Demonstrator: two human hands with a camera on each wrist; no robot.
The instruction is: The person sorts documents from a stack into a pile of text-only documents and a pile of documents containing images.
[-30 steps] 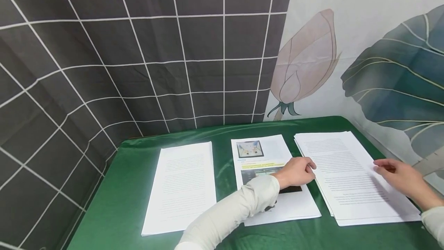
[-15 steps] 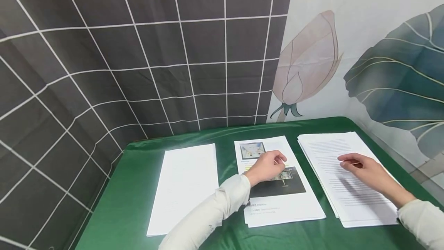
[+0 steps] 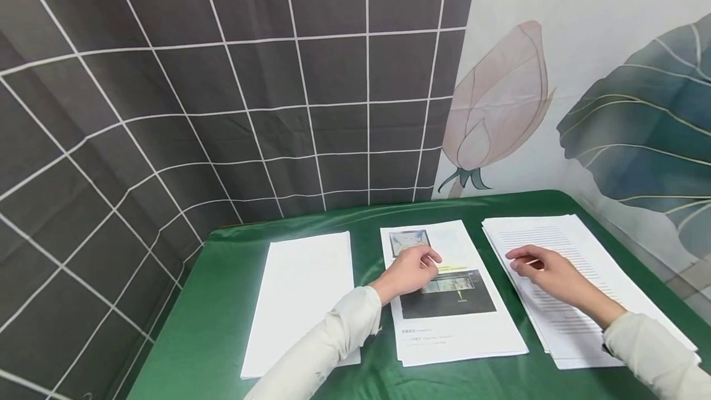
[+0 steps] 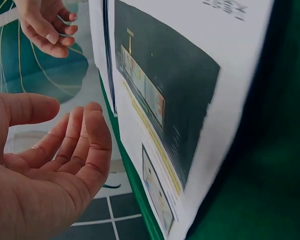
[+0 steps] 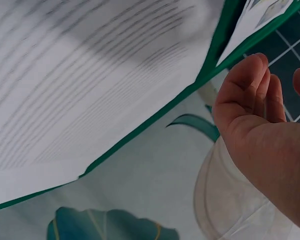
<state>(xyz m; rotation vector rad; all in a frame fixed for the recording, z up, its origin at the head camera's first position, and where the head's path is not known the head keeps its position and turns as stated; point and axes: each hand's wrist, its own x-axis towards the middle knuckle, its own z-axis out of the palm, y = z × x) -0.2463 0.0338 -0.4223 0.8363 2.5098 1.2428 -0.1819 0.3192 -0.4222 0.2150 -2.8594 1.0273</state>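
Observation:
My left hand (image 3: 408,271) hovers over the middle paper stack (image 3: 461,335), whose top sheet bears two pictures and a yellow-highlighted line. Nothing lies between its loosely bent fingers, as the left wrist view shows of the hand (image 4: 55,170). Over the stack of printed text pages on the right (image 3: 533,232) is my right hand (image 3: 552,270), fingers relaxed and holding nothing; the right wrist view has this hand (image 5: 255,110) raised off the pages (image 5: 100,75). The right stack's sheets are slightly uneven along the left edge.
A third stack of white pages (image 3: 305,289) lies on the left, partly behind my left sleeve (image 3: 333,338). All stacks lie on a green-covered table (image 3: 189,338). A dark gridded curtain (image 3: 250,79) and a flower-printed cloth (image 3: 500,110) hang behind it.
My left hand has moved left, from the right stack's edge to over the middle stack. My right hand has moved left from the right stack's far edge to over its pages.

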